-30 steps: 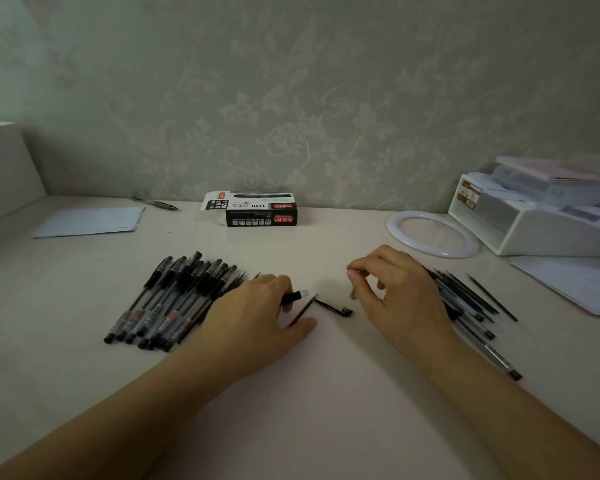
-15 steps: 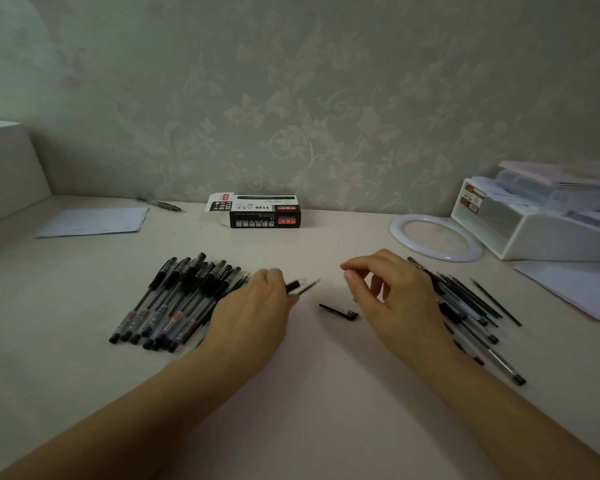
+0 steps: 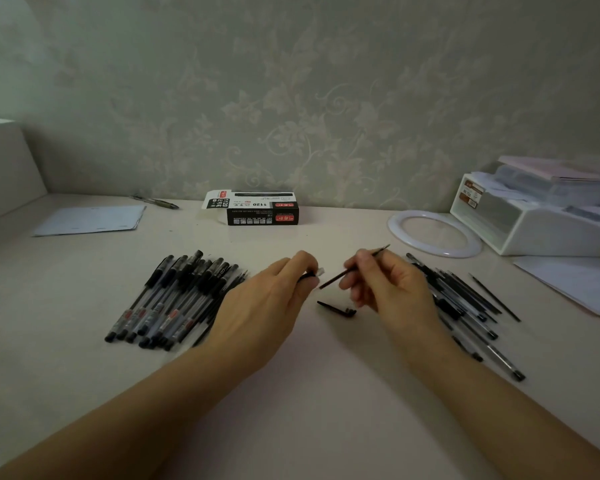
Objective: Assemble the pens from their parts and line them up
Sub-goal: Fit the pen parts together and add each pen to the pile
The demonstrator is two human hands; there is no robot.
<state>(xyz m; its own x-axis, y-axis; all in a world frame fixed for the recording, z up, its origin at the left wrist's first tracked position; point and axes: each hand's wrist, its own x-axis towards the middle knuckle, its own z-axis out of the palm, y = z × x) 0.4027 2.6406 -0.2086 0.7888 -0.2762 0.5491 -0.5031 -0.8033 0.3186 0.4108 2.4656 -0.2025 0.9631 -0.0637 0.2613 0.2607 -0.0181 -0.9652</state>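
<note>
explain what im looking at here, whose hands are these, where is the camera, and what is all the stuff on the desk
No machine here: a person works bare-handed, and one wide-angle camera worn on their head looks forward and down. The left hand pinches a pen barrel, mostly hidden by the fingers. The right hand holds a thin black refill, angled towards that barrel. Between the hands a black pen cap lies on the pale desk. At left is a row of finished pens, at right a loose pile of parts. Farther back are a pen box, a white ring, a white tray and a paper sheet.
</note>
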